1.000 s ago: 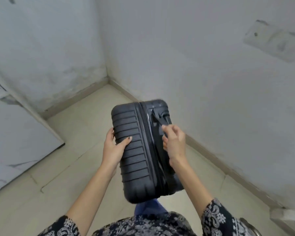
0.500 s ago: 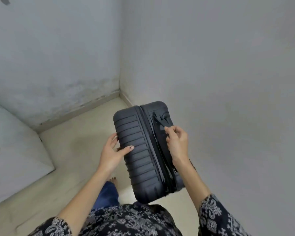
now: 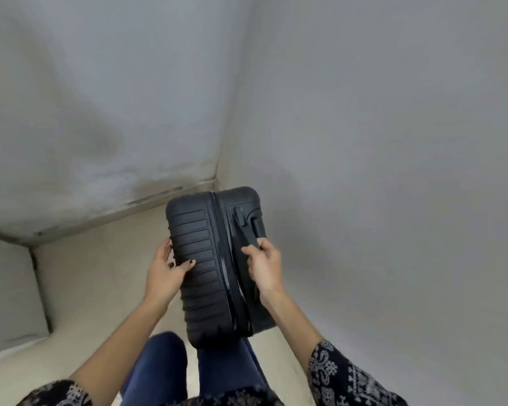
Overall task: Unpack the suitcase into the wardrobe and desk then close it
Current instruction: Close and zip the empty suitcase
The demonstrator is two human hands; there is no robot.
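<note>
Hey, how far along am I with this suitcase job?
Done: the black suitcase has its shells folded together. In hand: your left hand grips the ribbed shell; your right hand pinches a dark part by the carry handle, perhaps the zip pull. Left: the seam gapes at the near end, so zipping remains. Wardrobe and desk are out of view.

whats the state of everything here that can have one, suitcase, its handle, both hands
suitcase: shells together, held up between both hands; the seam seems to gape slightly near its lower end, zip unclear
carry handle: gripped near one end
left hand: grips the ribbed shell's edge, thumb across the ribs
right hand: fingers curled round the carry handle
</note>
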